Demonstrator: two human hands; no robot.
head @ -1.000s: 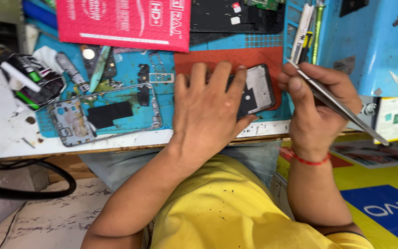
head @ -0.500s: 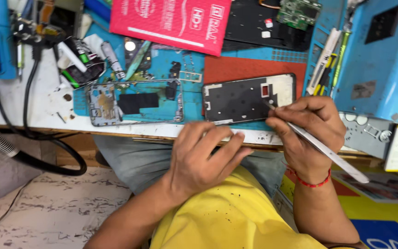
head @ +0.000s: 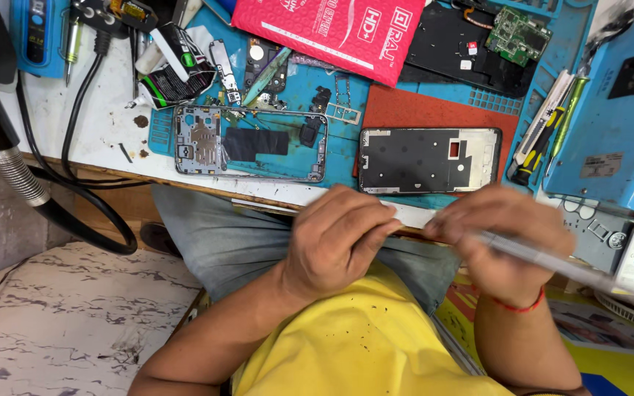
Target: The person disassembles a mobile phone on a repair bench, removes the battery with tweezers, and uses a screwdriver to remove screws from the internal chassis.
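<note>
My left hand [head: 343, 238] is curled in front of the bench edge, fingers pinched toward my right hand; whatever it pinches is too small to see. My right hand [head: 504, 238] grips metal tweezers [head: 552, 262] whose long end runs off to the right. The two hands almost touch above my lap. On the red mat lies a black phone frame [head: 428, 160], just beyond both hands. A second, silver phone frame [head: 251, 143] rests on the blue mat to the left.
A red packet [head: 332, 29] and a green circuit board [head: 516, 31] lie at the back. Screwdrivers [head: 544, 136] lean by a blue box [head: 618, 117] at right. A black hose [head: 16, 176] and cables hang at left. A squeezed tube [head: 174, 62] sits near the silver frame.
Both hands have pulled back from the black phone frame toward my body and come together at the bench edge. The view has shifted, showing more of the bench's left side.
</note>
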